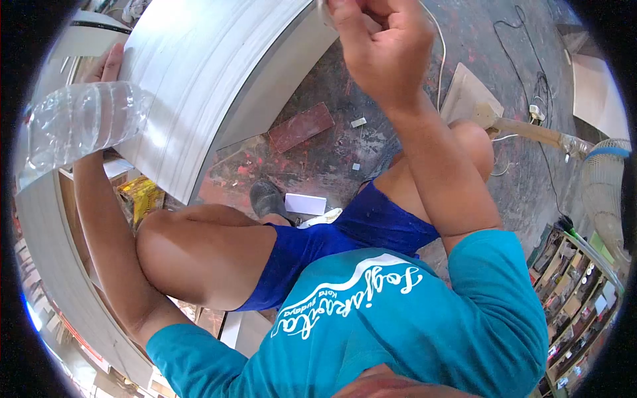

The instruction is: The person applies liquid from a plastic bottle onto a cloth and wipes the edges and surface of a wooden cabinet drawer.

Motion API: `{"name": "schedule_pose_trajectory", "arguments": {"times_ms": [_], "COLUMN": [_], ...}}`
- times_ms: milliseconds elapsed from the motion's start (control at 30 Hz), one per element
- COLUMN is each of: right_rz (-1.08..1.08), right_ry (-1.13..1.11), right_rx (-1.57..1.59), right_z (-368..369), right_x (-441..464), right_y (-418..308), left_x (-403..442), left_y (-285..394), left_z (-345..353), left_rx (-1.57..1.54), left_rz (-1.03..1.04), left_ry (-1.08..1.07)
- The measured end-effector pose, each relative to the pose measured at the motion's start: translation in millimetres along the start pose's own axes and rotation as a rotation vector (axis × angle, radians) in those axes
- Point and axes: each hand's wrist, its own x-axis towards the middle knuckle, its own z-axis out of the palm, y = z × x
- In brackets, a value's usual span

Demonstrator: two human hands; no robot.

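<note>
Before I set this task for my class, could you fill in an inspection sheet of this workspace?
Surface: dark floor with reddish marks.
Job's things: pale streaked panel, tilted above the floor.
Clutter: reddish board, white block, small pale piece, and yellow packet; clear plastic bottle in front of the left forearm, support unclear.
Hands: left hand at the panel's left edge, partly hidden; right hand curled at its upper edge, cut off by the frame, grip unclear.
Cables: white cable and dark cable on the floor.
Surroundings: packed rack and ribbed tube at right.
</note>
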Motion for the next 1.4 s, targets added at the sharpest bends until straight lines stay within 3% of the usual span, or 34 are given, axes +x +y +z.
{"name": "schedule_pose_trajectory", "arguments": {"times_ms": [167, 267, 367, 467, 567, 633, 900, 1067, 1200, 1400], "right_rz": [-0.125, 0.089, 0.060, -0.046, 0.027, -0.088, -0.060, 0.025, -0.159, -0.158], "right_ry": [0.026, -0.086, -0.178, -0.036, 0.095, 0.088, -0.041, 0.114, -0.012, -0.024], "right_rx": [-0.055, -0.058, -0.070, 0.003, 0.069, 0.015, 0.104, 0.046, -0.029, 0.019], "right_z": [14.3, 12.5, 16.8, 21.1, 9.8, 15.2, 22.1, 24.6, 20.0, 21.2], "right_x": [-4.0, -17.1, -35.6, -36.8, -14.9, -3.7, -26.0, -13.0, -10.4, -15.4], "right_y": [7.7, -4.1, 2.7, 11.0, -0.2, 9.6, -3.9, 13.8, -0.6, -3.3], "left_x": [1.9, 4.5, 4.5, 5.3, 4.4, 2.9, 3.0, 3.3, 4.3, 2.4], "left_y": [0.1, -2.6, -1.5, -2.3, -1.9, -1.5, -1.8, -3.6, -4.0, -3.4], "left_z": [3.3, 3.3, 2.6, 2.4, 0.8, -0.5, -0.3, -0.4, -1.1, -0.3], "left_rx": [-0.002, 0.005, 0.010, 0.010, 0.013, 0.016, 0.019, 0.019, 0.021, 0.022], "left_rz": [-0.012, -0.017, -0.018, -0.020, -0.022, -0.022, -0.024, -0.026, -0.029, -0.029], "left_ry": [-0.008, -0.003, 0.004, 0.007, 0.008, 0.012, 0.014, 0.018, 0.022, 0.011]}}
